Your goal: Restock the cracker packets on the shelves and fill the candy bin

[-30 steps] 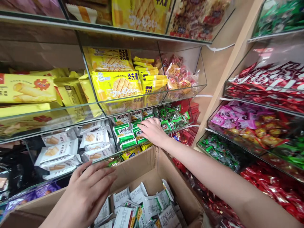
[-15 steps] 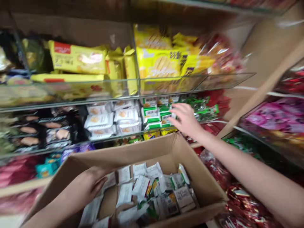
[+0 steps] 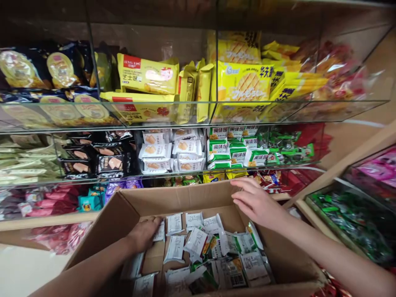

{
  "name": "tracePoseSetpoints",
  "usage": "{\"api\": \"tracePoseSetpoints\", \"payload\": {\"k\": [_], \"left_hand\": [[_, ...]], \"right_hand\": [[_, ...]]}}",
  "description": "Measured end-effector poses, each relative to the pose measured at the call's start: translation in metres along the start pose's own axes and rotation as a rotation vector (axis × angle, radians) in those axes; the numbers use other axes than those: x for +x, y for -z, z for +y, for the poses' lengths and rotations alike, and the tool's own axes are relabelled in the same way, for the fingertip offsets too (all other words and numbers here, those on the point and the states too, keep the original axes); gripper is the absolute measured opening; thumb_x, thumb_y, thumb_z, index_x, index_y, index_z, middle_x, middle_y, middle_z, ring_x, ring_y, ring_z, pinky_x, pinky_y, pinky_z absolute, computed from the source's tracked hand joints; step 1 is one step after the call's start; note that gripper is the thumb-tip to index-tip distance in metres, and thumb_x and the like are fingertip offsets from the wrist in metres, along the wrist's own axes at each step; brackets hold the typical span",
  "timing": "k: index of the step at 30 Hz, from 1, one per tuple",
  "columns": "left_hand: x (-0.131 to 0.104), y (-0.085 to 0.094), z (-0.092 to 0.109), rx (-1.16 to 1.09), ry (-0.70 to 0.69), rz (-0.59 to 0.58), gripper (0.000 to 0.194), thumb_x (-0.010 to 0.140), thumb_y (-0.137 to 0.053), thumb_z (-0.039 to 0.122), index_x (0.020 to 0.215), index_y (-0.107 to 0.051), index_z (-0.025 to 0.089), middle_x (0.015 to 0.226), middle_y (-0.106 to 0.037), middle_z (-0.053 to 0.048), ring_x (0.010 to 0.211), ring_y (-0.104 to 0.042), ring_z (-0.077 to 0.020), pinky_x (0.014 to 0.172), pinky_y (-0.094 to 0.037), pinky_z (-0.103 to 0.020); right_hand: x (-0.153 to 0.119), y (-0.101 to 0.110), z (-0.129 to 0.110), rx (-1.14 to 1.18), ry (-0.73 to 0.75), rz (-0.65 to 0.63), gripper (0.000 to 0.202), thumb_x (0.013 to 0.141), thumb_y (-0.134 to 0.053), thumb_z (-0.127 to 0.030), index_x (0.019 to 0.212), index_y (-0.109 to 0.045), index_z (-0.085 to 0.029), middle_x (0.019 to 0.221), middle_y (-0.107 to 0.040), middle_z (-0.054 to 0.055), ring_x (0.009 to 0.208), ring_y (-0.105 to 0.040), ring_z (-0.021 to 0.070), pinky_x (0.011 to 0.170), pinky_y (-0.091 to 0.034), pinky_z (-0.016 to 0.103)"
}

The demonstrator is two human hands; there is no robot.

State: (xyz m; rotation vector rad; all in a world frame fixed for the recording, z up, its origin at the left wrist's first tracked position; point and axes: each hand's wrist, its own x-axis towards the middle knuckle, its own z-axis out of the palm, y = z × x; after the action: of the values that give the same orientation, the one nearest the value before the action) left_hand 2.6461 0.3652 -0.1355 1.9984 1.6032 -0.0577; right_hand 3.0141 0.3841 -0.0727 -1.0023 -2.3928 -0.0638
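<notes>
My left hand (image 3: 144,233) is inside the cardboard box (image 3: 185,189), its fingers closed over a small white snack packet (image 3: 159,232) at the far left; its thumb is hidden. Over the box's far right corner hovers my right hand (image 3: 255,203), fingers apart and nothing in them. Several white and green packets (image 3: 175,248) lie loose in the box, many with their printed backs up. On the shelf beyond, similar green-and-white packets (image 3: 220,149) are stacked, with one (image 3: 256,157) tilted at the front right of the stack.
Glass-fronted shelves (image 3: 173,130) face me. White biscuit packets (image 3: 156,150) and black packets (image 3: 113,164) sit left of the green stack, and green-wrapped sweets (image 3: 289,152) to its right. Above are yellow waffle packs (image 3: 243,80). A side bin (image 3: 349,222) stands at the right.
My right hand has come down from the green-and-white stack to above the box. My left hand has moved forward onto the white packet. The view has swung left.
</notes>
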Motion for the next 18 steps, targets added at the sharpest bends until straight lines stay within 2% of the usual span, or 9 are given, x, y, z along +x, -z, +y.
{"api": "tracePoseSetpoints", "payload": {"k": [2, 5, 6, 7, 9, 10, 12, 15, 18], "left_hand": [[0.006, 0.010, 0.007, -0.134, -0.026, -0.057, 0.035, 0.073, -0.062, 0.031, 0.104, -0.056, 0.014, 0.101, -0.062, -0.008, 0.095, -0.058, -0.0228, 0.085, -0.045, -0.042], [-0.002, 0.029, 0.029, -0.430, -0.082, -0.155, 0.043, 0.075, -0.049, 0.034, 0.113, -0.052, 0.016, 0.102, -0.065, -0.008, 0.090, -0.062, -0.0210, 0.079, -0.048, -0.035], [-0.007, 0.035, 0.040, -0.609, -0.085, -0.198, 0.045, 0.077, -0.041, 0.037, 0.116, -0.051, 0.016, 0.104, -0.065, -0.007, 0.089, -0.063, -0.0195, 0.078, -0.048, -0.033], [-0.011, 0.039, 0.051, -0.918, -0.053, -0.286, 0.047, 0.076, -0.039, 0.038, 0.114, -0.054, 0.014, 0.104, -0.066, -0.009, 0.086, -0.063, -0.0196, 0.079, -0.048, -0.034], [-0.017, 0.046, 0.074, -1.400, 0.008, -0.446, 0.045, 0.072, -0.044, 0.038, 0.102, -0.062, 0.009, 0.096, -0.069, -0.011, 0.079, -0.064, -0.0192, 0.076, -0.047, -0.033], [-0.019, 0.047, 0.086, -1.554, 0.022, -0.517, 0.042, 0.070, -0.047, 0.036, 0.096, -0.065, 0.007, 0.092, -0.070, -0.012, 0.077, -0.064, -0.0193, 0.075, -0.047, -0.032], [-0.019, 0.048, 0.107, -1.641, 0.006, -0.601, 0.038, 0.071, -0.049, 0.034, 0.091, -0.067, 0.007, 0.087, -0.071, -0.013, 0.072, -0.063, -0.0190, 0.073, -0.047, -0.032], [-0.017, 0.045, 0.132, -1.540, -0.008, -0.622, 0.038, 0.078, -0.046, 0.039, 0.088, -0.067, 0.008, 0.074, -0.069, -0.009, 0.065, -0.062, -0.0168, 0.070, -0.045, -0.028], [-0.014, 0.036, 0.145, -1.306, -0.025, -0.501, 0.043, 0.081, -0.046, 0.050, 0.094, -0.062, 0.013, 0.068, -0.066, -0.004, 0.062, -0.060, -0.0133, 0.062, -0.042, -0.023]], "right_hand": [[-0.004, 0.001, -0.004, 0.078, -0.052, -0.053, 0.017, 0.085, -0.048, -0.018, 0.085, -0.064, -0.017, 0.110, -0.059, 0.010, 0.108, -0.047, 0.0233, 0.091, -0.041, 0.046], [-0.003, 0.004, -0.018, 0.284, -0.162, -0.142, 0.016, 0.085, -0.049, -0.020, 0.091, -0.063, -0.017, 0.106, -0.061, 0.009, 0.101, -0.053, 0.0197, 0.087, -0.045, 0.040], [0.000, 0.005, -0.024, 0.361, -0.203, -0.169, 0.018, 0.084, -0.050, -0.021, 0.096, -0.062, -0.018, 0.106, -0.061, 0.008, 0.099, -0.054, 0.0189, 0.086, -0.046, 0.038], [0.003, 0.005, -0.029, 0.437, -0.239, -0.189, 0.022, 0.084, -0.051, -0.022, 0.103, -0.060, -0.018, 0.108, -0.061, 0.008, 0.099, -0.055, 0.0184, 0.086, -0.047, 0.037], [0.012, 0.006, -0.040, 0.586, -0.296, -0.206, 0.033, 0.083, -0.052, -0.025, 0.116, -0.054, -0.020, 0.113, -0.059, 0.008, 0.101, -0.055, 0.0180, 0.085, -0.048, 0.035], [0.016, 0.007, -0.044, 0.664, -0.324, -0.209, 0.038, 0.082, -0.053, -0.027, 0.120, -0.050, -0.021, 0.116, -0.058, 0.008, 0.103, -0.055, 0.0180, 0.084, -0.048, 0.035], [0.023, 0.007, -0.051, 0.832, -0.376, -0.213, 0.050, 0.080, -0.057, -0.033, 0.127, -0.043, -0.022, 0.119, -0.056, 0.009, 0.105, -0.055, 0.0184, 0.082, -0.049, 0.033], [0.028, 0.005, -0.057, 0.996, -0.434, -0.200, 0.062, 0.075, -0.062, -0.038, 0.130, -0.040, -0.020, 0.116, -0.057, 0.009, 0.103, -0.056, 0.0188, 0.083, -0.049, 0.033], [0.024, 0.004, -0.057, 0.983, -0.474, -0.169, 0.048, 0.074, -0.063, -0.035, 0.118, -0.052, -0.019, 0.106, -0.062, 0.006, 0.094, -0.059, 0.0178, 0.082, -0.048, 0.032]]}}
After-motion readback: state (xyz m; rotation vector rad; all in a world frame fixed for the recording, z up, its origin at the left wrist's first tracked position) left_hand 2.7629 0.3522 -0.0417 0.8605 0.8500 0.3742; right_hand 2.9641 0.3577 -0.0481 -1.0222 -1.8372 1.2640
